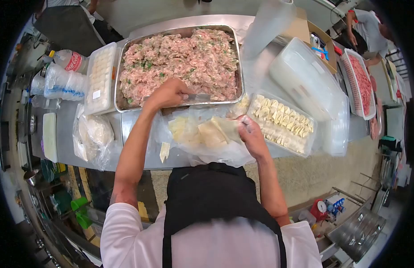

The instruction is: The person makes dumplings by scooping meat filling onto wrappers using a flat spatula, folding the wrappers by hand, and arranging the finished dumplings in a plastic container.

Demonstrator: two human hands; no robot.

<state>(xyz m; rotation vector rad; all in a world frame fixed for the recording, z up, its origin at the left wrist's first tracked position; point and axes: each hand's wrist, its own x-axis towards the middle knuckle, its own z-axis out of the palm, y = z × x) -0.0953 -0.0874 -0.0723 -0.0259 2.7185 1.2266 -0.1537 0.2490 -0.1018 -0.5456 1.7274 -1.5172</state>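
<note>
My left hand (170, 93) is closed on the handle of a flat metal spatula (199, 97) at the front edge of a metal tray (242, 67) full of minced meat with green bits (180, 62). My right hand (250, 129) pinches the edge of a thin dough wrapper (225, 127). Beneath it, more square wrappers (211, 136) lie on clear plastic (193, 149). Just right of that hand, folded dumplings (278, 114) stand in rows in a clear plastic box (310, 145).
At the left are a lidded box of pale pieces (99, 80), bottles (73, 61) and bagged dough (93, 134). Empty plastic boxes (305, 76) and a basket of meat (359, 80) stand right. A co-worker (370, 29) is at the upper right; another person (93, 6) is upper left.
</note>
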